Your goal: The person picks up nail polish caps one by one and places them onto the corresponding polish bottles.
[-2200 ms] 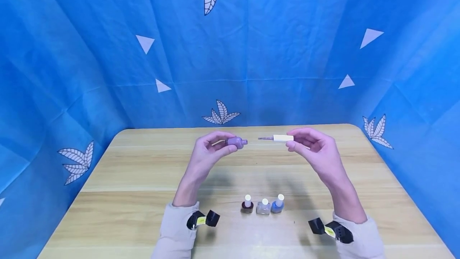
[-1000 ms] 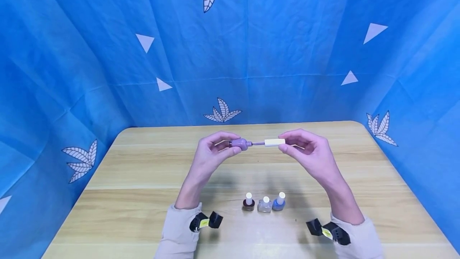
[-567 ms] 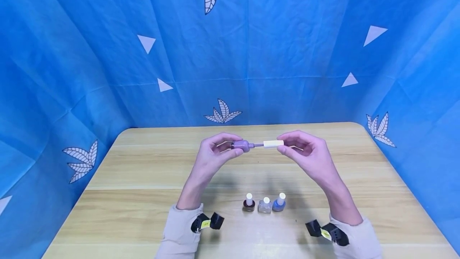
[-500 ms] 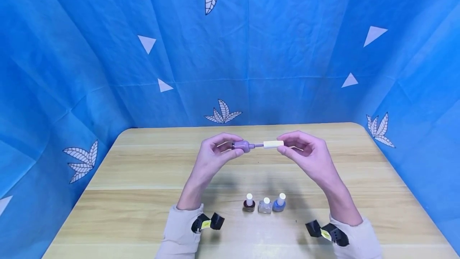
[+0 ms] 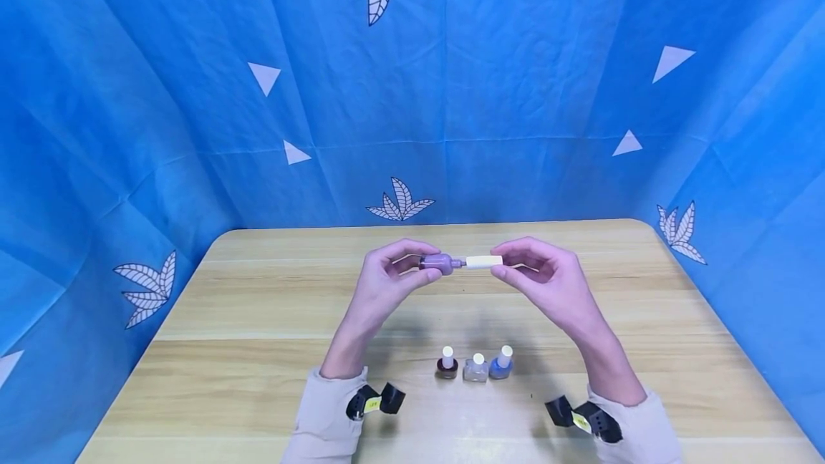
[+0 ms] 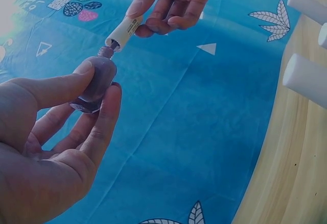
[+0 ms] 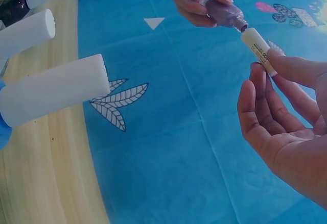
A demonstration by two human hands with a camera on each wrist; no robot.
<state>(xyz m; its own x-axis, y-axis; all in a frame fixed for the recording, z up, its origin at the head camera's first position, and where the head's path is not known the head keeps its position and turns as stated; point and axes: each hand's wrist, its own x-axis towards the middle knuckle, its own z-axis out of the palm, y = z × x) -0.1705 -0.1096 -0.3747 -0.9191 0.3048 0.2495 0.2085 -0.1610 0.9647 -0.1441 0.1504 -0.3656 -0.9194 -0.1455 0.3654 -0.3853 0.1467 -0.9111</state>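
Observation:
My left hand [image 5: 389, 278] grips a purple nail polish bottle [image 5: 437, 263] between thumb and fingers, held on its side above the table with its neck to the right. Facing it, my right hand [image 5: 541, 274] pinches the white nail polish cap [image 5: 483, 262] by its far end. The cap's brush is mostly inside the bottle; in the left wrist view a short stretch of dark stem shows between the bottle's threaded neck [image 6: 106, 52] and the cap [image 6: 124, 32]. Small print runs along the cap [image 7: 258, 50] in the right wrist view.
On the wooden table [image 5: 258, 364], nearer the person, stand three capped nail polish bottles: a dark one [image 5: 447, 367], a clear one [image 5: 475, 371] and a blue one [image 5: 500, 367]. A blue patterned cloth [image 5: 438, 92] hangs behind and at both sides.
The cap and brush have come left toward the bottle. Apart at first, the brush entered the neck, and its exposed stem has shortened since. The left hand has shifted slightly right.

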